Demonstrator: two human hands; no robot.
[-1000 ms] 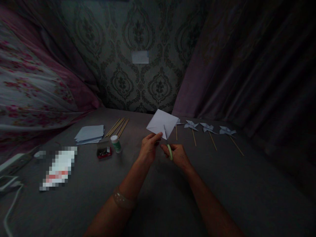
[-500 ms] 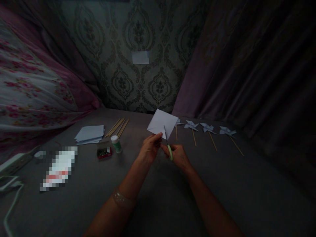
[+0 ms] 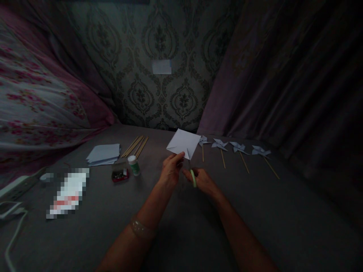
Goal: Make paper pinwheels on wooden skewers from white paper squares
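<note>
A white square sheet of paper (image 3: 183,142) is pinched at its near corner by my left hand (image 3: 172,166), thumb on top. Slits run inward from at least two of its corners. My right hand (image 3: 202,179) is closed around scissors (image 3: 193,177) with light green handles. Their blades point away from me and meet the paper's near right corner. Several paper pinwheels (image 3: 238,146) on wooden sticks lie in a row to the right of the sheet.
On the left lie a stack of paper (image 3: 103,154) and several wooden sticks (image 3: 135,146). Closer stand a small white-and-green bottle (image 3: 134,166) and an opened box of small metal pieces (image 3: 120,174). A power strip (image 3: 17,189) with a cable sits at the left edge.
The paper has shifted slightly left and toward me. My right hand and the scissors have drawn back a little, with less blade lying over the sheet.
</note>
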